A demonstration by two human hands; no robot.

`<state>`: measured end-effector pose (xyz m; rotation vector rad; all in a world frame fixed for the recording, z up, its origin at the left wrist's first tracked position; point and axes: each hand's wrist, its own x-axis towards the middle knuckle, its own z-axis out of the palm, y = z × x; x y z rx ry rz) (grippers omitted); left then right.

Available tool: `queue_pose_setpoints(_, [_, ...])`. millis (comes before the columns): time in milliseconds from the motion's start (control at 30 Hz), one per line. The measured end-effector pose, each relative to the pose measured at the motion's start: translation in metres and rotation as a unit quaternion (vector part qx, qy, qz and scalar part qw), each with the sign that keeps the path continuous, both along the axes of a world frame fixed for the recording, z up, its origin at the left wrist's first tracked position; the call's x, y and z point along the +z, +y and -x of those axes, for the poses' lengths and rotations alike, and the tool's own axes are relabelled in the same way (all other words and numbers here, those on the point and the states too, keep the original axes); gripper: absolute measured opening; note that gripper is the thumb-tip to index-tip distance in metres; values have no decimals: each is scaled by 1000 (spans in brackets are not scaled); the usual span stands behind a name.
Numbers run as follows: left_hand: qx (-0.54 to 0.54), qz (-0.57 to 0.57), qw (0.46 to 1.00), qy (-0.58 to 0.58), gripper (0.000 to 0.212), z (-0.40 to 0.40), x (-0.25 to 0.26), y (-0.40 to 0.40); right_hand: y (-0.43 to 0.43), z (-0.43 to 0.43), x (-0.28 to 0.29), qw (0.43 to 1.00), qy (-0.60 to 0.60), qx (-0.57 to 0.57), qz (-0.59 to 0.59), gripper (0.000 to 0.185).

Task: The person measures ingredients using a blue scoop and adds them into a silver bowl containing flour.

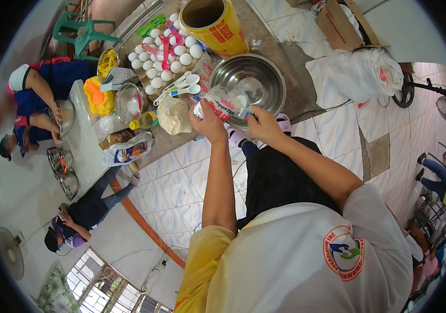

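Observation:
In front of me, my left hand [212, 122] grips a clear printed plastic bag [219, 105] of white grains or powder. My right hand [265, 126] pinches a small white-and-blue handle [247, 114] at the bag's right end. It looks like a measuring spoon, partly hidden by the fingers and plastic. Beneath and beyond the bag is a wide stainless steel bowl [275, 84]. Left of my left hand rests a tied plastic bag of pale powder [174, 117]. White measuring spoons [185, 84] lie just beyond it.
White eggs [156, 83] fill a tray with pink measuring spoons [165, 54] on top. A yellow bucket [226, 35] stands behind the steel bowl. Leftward are a glass bowl [127, 103], an oil bottle [144, 120] and a printed pouch [127, 149]. People work at a white table [86, 133].

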<state>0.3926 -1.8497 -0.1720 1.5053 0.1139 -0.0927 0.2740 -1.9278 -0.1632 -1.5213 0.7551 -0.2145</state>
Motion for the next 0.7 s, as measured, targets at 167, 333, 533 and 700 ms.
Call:
queue_pose_setpoints(167, [-6, -54, 996, -68, 26, 2, 0, -3, -6, 1, 6, 1000, 17, 4, 4, 16])
queue_pose_setpoints(333, [-12, -74, 992, -103, 27, 3, -6, -8, -12, 2, -7, 999, -5, -10, 40, 13])
queue_pose_setpoints(533, [-16, -102, 986, -135, 28, 6, -4, -12, -15, 2, -9, 999, 5, -16, 31, 13])
queue_pose_setpoints(700, [-21, -96, 986, -132, 29, 8, 3, -13, -17, 3, -13, 999, 5, -15, 31, 13])
